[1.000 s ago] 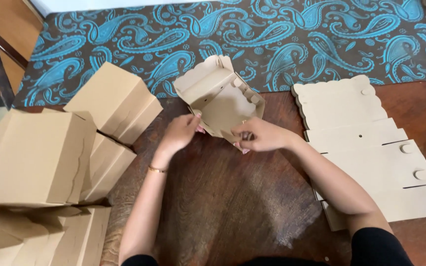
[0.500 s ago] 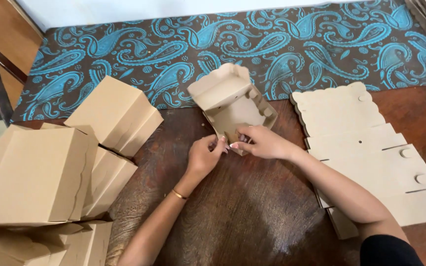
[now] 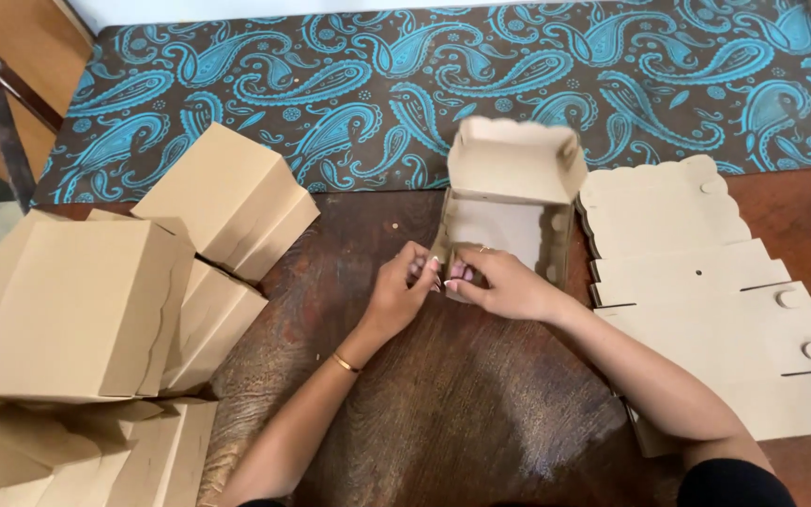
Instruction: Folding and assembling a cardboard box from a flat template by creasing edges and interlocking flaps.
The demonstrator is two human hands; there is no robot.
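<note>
Left hand: the left hand pinches the near front edge of a half-folded cardboard box, fingertips curled onto the flap; a thin gold bangle sits on that wrist.
Right hand: the right hand meets the left at the same near edge, fingers pressed onto the board, so both hands are closed on the box's front wall, touching one another.
Box position: it stands on the dark wooden table, near the middle, just in front of the blue paisley cloth.
Box orientation: its opening faces up and toward the person; the lid stands raised at the far side, hinged along the back. The long axis appears to run from the person toward the cloth, lid included.
Handling: judged from its look, thin kraft board, light, fairly stiff across the panels but quick to crease at the scored folds and tabs. It probably slides easily on the wood, so holding by the walls near a corner seems safer than by the loose lid.
Right side: a stack of flat box blanks with scalloped edges lies just beside the box.
Left side: finished closed boxes are piled well apart from the hands.
</note>
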